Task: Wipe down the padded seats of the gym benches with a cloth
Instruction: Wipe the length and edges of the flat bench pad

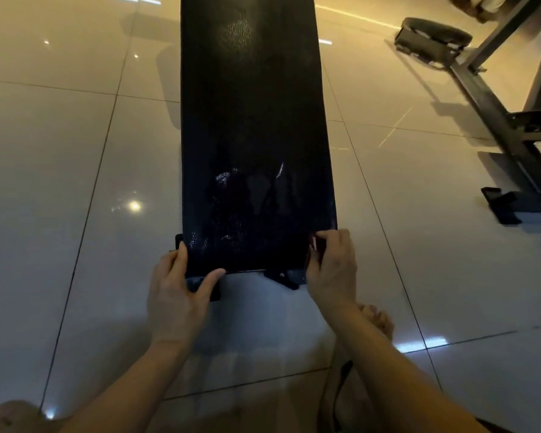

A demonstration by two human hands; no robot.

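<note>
At the bench (282, 279) near-left corner, the left hand (175, 295) clasps the padded seat (250, 120), thumb along the near edge. The right hand (331, 270) curls over the near-right corner (cloth not discernible). Judgement: steady both corners, then wipe long overlapping strokes past the damp-looking streaks (222, 178).

Head cam, fwd/down, near bench (256, 120)

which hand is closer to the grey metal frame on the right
Right. The right hand grips the near right corner of the long black padded bench, toward the grey metal frame; the left hand grips the near left corner.
</note>
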